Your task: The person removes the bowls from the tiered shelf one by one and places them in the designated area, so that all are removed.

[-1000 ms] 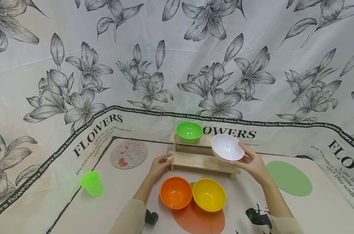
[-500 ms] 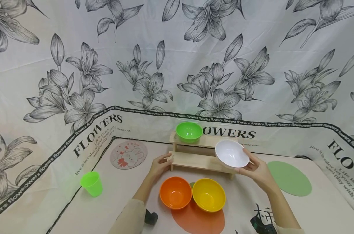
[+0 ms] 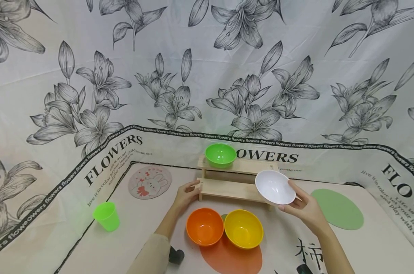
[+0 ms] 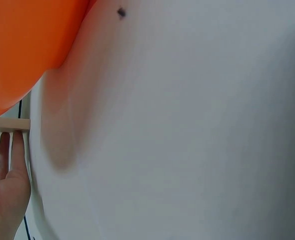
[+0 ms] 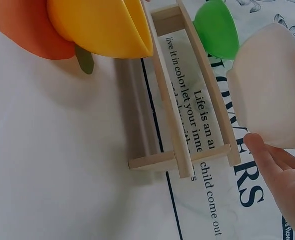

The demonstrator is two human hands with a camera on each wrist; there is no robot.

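The right hand (image 3: 304, 207) grips a round white plastic bowl (image 3: 274, 187) by its near right rim, thumb on the rim and fingers (image 5: 267, 155) curled under the outer wall. The white bowl is held in the air, tilted with its mouth towards the person, just in front of the right end of a low two-step pale wooden rack (image 3: 232, 179); nothing is inside it.

The left hand (image 3: 185, 195) rests against the left end of the rack's lower step, its fingers (image 4: 15, 150) fairly straight and touching the wood, closed round nothing.

On the left part of the rack's upper, far step sits a round green plastic bowl (image 3: 220, 155), with nothing in it. Near the rack, on the table, a round orange plastic bowl (image 3: 205, 226) and a round yellow plastic bowl (image 3: 243, 228) stand side by side and touching, both with nothing inside, partly over a flat orange mat (image 3: 231, 260).

Well to the left stands a green plastic cup (image 3: 106, 215), upright. A round pink mat with a rabbit drawing (image 3: 150, 181) lies far left of the rack, and a flat green oval mat (image 3: 337, 209) lies to the right. A white cloth with black flower print (image 3: 90, 251) covers the table and backdrop.
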